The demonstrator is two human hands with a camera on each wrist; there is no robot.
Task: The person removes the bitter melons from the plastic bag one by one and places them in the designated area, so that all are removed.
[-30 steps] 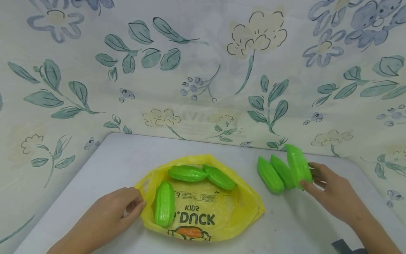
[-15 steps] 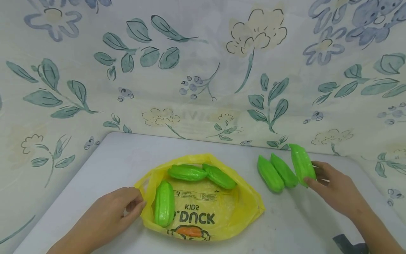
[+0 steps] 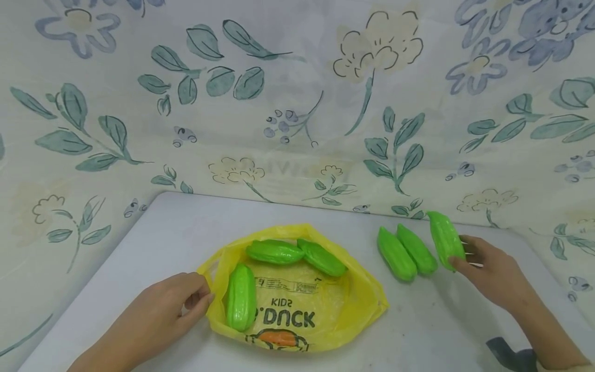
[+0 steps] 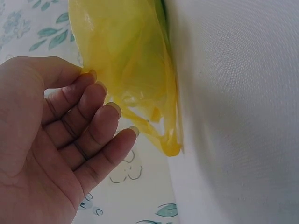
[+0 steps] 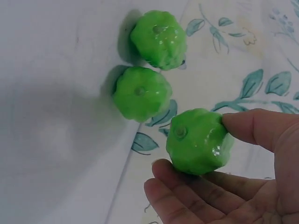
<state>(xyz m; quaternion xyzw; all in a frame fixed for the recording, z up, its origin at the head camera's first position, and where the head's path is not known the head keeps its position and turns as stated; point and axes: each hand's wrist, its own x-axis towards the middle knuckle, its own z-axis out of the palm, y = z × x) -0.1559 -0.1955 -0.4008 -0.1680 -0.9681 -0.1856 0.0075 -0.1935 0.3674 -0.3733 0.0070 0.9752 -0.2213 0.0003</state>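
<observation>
Right of centre in the head view, the right hand point(image 3: 492, 276) grips a green ridged fruit point(image 3: 445, 238) near its lower end, thumb on the near side and fingers behind; the fruit tilts, its pointed tip toward the upper left, past the fingertips. In the right wrist view that fruit sits just below and right of centre, seen end-on; the thumb presses its upper right side, while the fingers lie along its lower side, their tips reaching to its lower left.

Two more green fruits, the outer fruit point(image 3: 396, 254) and the inner fruit point(image 3: 417, 250), lie side by side on the white table point(image 3: 181, 222), just left of the held one in the head view and apart from the fingers.

At lower left, the left hand point(image 3: 155, 315) pinches the left edge of a yellow bag point(image 3: 360, 294) between thumb and forefinger; the bag lies at lower centre, mouth open; inside, one fruit point(image 3: 241, 298) stands along the left, near the left fingertips; another point(image 3: 274, 252) lies across the top, touching a third point(image 3: 322, 258) slanting at upper right.

Floral cloth point(image 3: 297, 77) fills the upper frame.
</observation>
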